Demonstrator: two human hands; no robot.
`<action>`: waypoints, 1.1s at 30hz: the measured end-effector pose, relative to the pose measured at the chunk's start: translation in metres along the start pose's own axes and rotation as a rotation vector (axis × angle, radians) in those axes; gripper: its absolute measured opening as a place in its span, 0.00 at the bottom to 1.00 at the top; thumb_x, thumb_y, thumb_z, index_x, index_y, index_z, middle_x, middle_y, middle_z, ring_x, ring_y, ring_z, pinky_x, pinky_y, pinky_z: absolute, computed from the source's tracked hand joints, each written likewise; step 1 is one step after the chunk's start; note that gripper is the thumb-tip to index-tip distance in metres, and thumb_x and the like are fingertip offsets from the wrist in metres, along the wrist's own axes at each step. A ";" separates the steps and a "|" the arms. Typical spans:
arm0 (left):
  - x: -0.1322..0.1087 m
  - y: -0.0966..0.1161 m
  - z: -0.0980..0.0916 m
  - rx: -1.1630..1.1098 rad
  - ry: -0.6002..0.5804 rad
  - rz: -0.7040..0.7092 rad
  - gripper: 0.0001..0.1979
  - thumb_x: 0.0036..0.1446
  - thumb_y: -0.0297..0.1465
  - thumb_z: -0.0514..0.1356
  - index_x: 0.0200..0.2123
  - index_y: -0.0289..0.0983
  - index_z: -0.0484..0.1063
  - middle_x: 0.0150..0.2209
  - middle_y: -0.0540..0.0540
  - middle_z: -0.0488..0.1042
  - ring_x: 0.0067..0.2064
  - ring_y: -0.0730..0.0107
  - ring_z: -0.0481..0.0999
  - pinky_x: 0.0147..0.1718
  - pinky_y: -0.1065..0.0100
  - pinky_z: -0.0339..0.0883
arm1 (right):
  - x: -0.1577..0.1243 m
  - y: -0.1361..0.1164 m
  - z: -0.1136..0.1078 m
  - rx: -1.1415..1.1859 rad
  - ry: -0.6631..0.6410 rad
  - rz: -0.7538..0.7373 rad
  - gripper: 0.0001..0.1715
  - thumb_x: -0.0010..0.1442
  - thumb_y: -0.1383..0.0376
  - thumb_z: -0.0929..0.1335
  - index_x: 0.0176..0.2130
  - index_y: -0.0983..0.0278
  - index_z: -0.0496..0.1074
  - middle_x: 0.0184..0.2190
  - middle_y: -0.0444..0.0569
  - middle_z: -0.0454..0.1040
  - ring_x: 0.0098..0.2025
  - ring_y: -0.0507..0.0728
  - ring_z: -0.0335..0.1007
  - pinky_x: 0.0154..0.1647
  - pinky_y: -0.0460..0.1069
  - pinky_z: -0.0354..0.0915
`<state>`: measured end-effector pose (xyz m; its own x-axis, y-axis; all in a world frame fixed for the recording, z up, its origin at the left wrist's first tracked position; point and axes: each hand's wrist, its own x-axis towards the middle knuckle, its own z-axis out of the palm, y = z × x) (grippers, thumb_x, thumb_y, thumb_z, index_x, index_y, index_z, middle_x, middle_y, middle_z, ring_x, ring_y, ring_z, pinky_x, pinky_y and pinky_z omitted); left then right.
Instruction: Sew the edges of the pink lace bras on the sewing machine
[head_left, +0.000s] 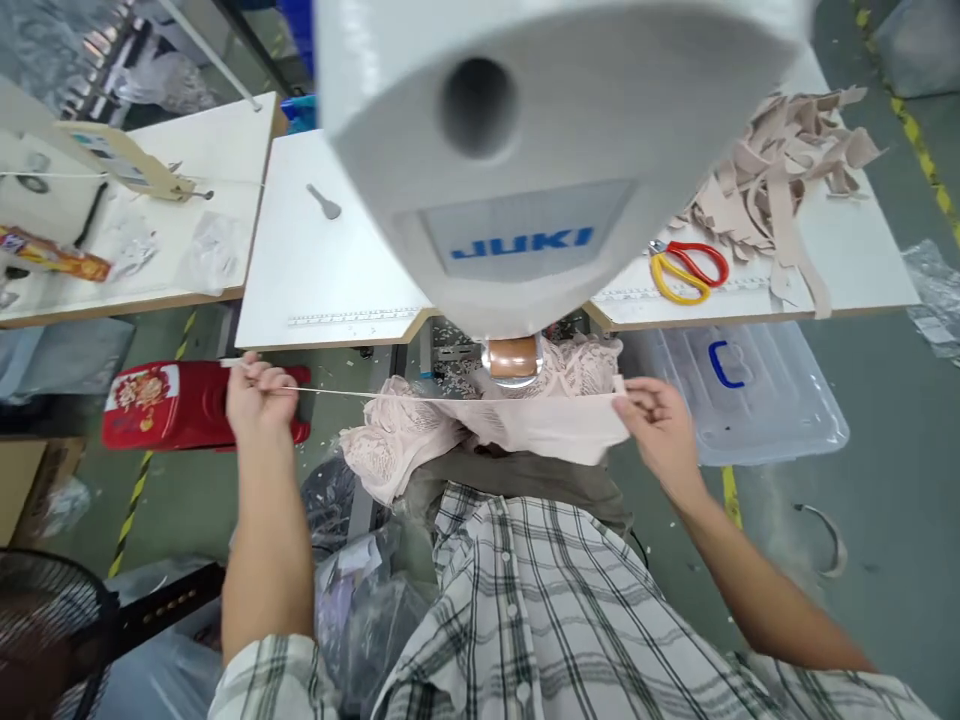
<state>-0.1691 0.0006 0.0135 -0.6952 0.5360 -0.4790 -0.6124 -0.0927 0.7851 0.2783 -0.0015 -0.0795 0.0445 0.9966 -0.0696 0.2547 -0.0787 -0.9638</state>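
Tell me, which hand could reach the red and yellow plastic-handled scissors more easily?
Probably the right hand: the red and yellow plastic-handled scissors lie on the white tabletop just beyond it; the left hand pinches the thin white elastic strip far across.

- Pale pink lace garment (525, 425): soft fabric, part smooth panel and part patterned lace. It hangs bunched just under the sewing machine head and in front of the person's lap.
- Garment upper edge: pulled into a nearly straight horizontal line. Its right end is pinched in the fingers of the right hand (660, 420).
- Garment lace section: folds loosely down at the left, crumpled and not under tension.
- Elastic strip (337, 394): thin, pale and taut. It runs level from the garment's left part to the left hand (259, 400), which is closed around it. A short free end sticks out beyond the fist.
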 end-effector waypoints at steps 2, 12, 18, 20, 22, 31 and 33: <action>-0.012 -0.022 -0.004 0.068 -0.072 -0.061 0.23 0.75 0.30 0.38 0.27 0.36 0.61 0.10 0.61 0.50 0.10 0.84 0.47 0.11 0.80 0.41 | -0.004 0.005 0.014 0.038 0.228 -0.029 0.20 0.54 0.50 0.71 0.39 0.60 0.69 0.26 0.43 0.72 0.26 0.52 0.67 0.28 0.47 0.64; -0.125 -0.134 0.013 0.731 -0.909 -0.204 0.18 0.55 0.45 0.65 0.29 0.36 0.72 0.17 0.58 0.57 0.18 0.80 0.51 0.19 0.74 0.46 | 0.002 -0.052 0.069 -0.065 -0.603 -0.003 0.21 0.60 0.50 0.66 0.41 0.63 0.76 0.36 0.51 0.79 0.32 0.56 0.72 0.32 0.50 0.67; -0.138 -0.136 0.021 1.140 -1.101 0.104 0.17 0.63 0.40 0.55 0.25 0.36 0.67 0.20 0.54 0.59 0.23 0.75 0.57 0.24 0.71 0.51 | 0.014 -0.075 0.058 -0.238 -0.737 -0.108 0.14 0.62 0.56 0.66 0.39 0.62 0.78 0.30 0.47 0.78 0.29 0.53 0.68 0.30 0.48 0.61; -0.134 -0.141 0.023 1.239 -1.164 0.145 0.17 0.64 0.38 0.54 0.25 0.37 0.67 0.19 0.54 0.59 0.23 0.75 0.58 0.24 0.71 0.52 | 0.018 -0.078 0.053 -0.297 -0.829 -0.164 0.11 0.63 0.60 0.66 0.35 0.61 0.77 0.33 0.47 0.79 0.33 0.55 0.71 0.34 0.48 0.61; -0.130 -0.147 0.023 1.343 -1.232 0.211 0.16 0.64 0.38 0.53 0.26 0.37 0.68 0.20 0.53 0.63 0.24 0.72 0.63 0.26 0.70 0.56 | 0.022 -0.074 0.049 -0.374 -0.902 -0.210 0.13 0.64 0.61 0.64 0.31 0.62 0.74 0.30 0.47 0.78 0.33 0.55 0.71 0.34 0.49 0.60; -0.129 -0.192 -0.013 0.791 -1.083 -0.277 0.18 0.52 0.45 0.67 0.36 0.35 0.76 0.35 0.41 0.78 0.40 0.56 0.78 0.40 0.58 0.73 | 0.006 -0.024 0.080 -0.056 -0.143 0.054 0.20 0.64 0.47 0.61 0.36 0.60 0.65 0.30 0.45 0.68 0.33 0.56 0.64 0.36 0.51 0.63; -0.135 -0.206 -0.013 0.682 -1.011 -0.280 0.24 0.57 0.52 0.61 0.37 0.35 0.77 0.34 0.41 0.78 0.40 0.58 0.78 0.40 0.59 0.74 | -0.010 -0.025 0.094 -0.112 -0.138 -0.017 0.18 0.65 0.48 0.61 0.36 0.60 0.64 0.31 0.46 0.68 0.34 0.56 0.65 0.37 0.51 0.63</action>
<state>0.0463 -0.0642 -0.0887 0.2124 0.8988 -0.3834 -0.1631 0.4194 0.8930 0.1805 -0.0071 -0.0791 -0.0919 0.9911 -0.0960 0.3608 -0.0567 -0.9309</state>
